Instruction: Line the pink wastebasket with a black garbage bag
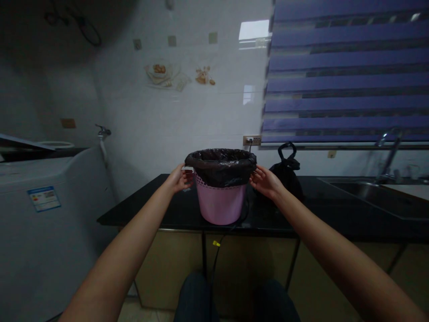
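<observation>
A pink trash bin (pixel 221 203) with a perforated upper band stands upright on the black countertop. Lined inside it is a black trash bag (pixel 224 174), its edge folded down over the rim all around. My left hand (pixel 181 179) is at the bin's left side, thumb up at the bag's edge and fingers curled below it. On the opposite side my right hand (pixel 264 181) has its fingertips at the bag's right edge. Both hands seem to pinch the folded edge, though the bag partly hides the grip.
A tied black bag (pixel 286 174) sits behind my right hand. Further right are a sink (pixel 365 190) and faucet (pixel 390 156). A black cord (pixel 216 259) with a yellow tag hangs over the counter front (pixel 134 208). At left stands a washing machine (pixel 43 232).
</observation>
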Motion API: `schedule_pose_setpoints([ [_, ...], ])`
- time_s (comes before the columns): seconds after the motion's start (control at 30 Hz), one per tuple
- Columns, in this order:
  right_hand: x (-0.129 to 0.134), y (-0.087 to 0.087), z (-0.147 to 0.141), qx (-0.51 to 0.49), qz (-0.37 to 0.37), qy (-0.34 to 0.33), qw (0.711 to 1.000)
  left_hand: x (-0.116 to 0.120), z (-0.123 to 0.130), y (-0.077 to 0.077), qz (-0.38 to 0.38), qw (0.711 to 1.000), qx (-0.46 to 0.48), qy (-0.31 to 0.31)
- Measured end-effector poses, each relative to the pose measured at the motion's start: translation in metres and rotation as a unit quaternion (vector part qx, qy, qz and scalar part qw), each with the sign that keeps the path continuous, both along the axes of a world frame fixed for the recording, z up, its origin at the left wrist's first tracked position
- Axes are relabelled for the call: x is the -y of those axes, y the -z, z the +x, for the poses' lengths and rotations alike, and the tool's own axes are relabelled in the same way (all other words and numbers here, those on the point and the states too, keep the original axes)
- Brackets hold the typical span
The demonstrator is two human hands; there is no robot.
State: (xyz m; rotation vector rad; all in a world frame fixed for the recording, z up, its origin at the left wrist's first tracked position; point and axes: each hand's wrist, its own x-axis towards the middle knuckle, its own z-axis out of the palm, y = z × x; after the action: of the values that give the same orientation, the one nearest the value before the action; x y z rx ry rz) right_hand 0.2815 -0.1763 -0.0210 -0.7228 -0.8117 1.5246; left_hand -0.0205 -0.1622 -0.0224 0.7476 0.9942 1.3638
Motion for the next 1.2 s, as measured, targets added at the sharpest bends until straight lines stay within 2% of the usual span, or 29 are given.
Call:
schedule_pose_setpoints([
  [0.17, -0.002, 0.003, -0.004, -0.017, -0.006, 0.014, 1.0, 0.016, 0.007, 0.006, 0.031, 0.998, 0.036, 0.048],
  [0.37, -0.004, 0.008, -0.001, -0.053, -0.013, 0.004, 0.998, 0.024, 0.014, 0.003, 0.075, 0.991, 0.098, 0.052],
  [0.47, -0.005, 0.009, 0.002, -0.073, 0.006, -0.012, 0.997, 0.024, 0.018, 0.004, 0.084, 0.989, 0.111, 0.047],
  [0.57, -0.007, 0.012, 0.001, -0.068, 0.024, -0.002, 0.997, 0.023, 0.021, 0.007, 0.093, 0.988, 0.119, 0.029],
  [0.8, -0.015, 0.016, 0.003, -0.109, -0.037, 0.045, 0.992, 0.013, 0.021, 0.018, 0.11, 0.985, 0.135, -0.019],
  [0.97, -0.019, 0.017, 0.009, -0.144, -0.037, 0.003, 0.989, 0.01, 0.022, 0.024, 0.11, 0.981, 0.155, -0.032],
  [1.07, -0.022, 0.019, 0.011, -0.123, -0.026, -0.005, 0.992, 0.01, 0.025, 0.026, 0.136, 0.979, 0.149, -0.02],
  [1.2, -0.025, 0.023, 0.012, -0.092, -0.007, 0.029, 0.995, 0.011, 0.031, 0.025, 0.177, 0.978, 0.105, -0.024],
])
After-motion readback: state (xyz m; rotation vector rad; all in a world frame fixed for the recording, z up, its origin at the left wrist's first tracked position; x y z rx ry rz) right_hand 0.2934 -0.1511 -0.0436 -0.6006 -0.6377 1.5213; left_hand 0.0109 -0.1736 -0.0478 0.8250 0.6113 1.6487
